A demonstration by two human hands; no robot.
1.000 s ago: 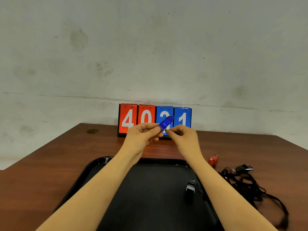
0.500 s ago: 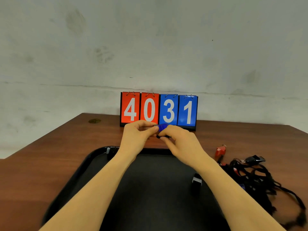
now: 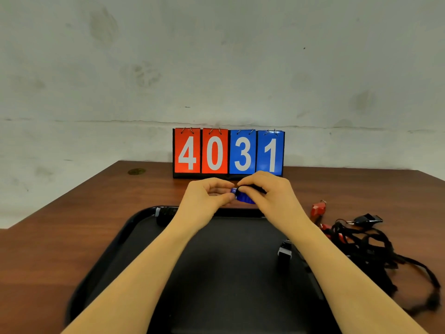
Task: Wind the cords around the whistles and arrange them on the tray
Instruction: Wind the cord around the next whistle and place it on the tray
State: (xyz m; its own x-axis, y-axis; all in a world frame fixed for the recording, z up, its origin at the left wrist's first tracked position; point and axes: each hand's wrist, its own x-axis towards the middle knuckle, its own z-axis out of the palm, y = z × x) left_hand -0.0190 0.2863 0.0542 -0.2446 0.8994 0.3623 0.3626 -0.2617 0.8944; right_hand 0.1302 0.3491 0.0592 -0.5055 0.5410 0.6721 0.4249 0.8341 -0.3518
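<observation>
Both hands (image 3: 240, 196) pinch blue whistle (image 3: 244, 198) — seemingly above tray's (image 3: 115, 247) far rim.

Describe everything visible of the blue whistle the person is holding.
The blue whistle looks like glossy, slightly translucent plastic; only a small part shows between the hands. It is held in the air above the far rim of the black tray, in front of the scoreboard. The left hand pinches its left end; the right hand covers its top, pressing a black cord against it. Its mouthpiece and ring are hidden.
</observation>
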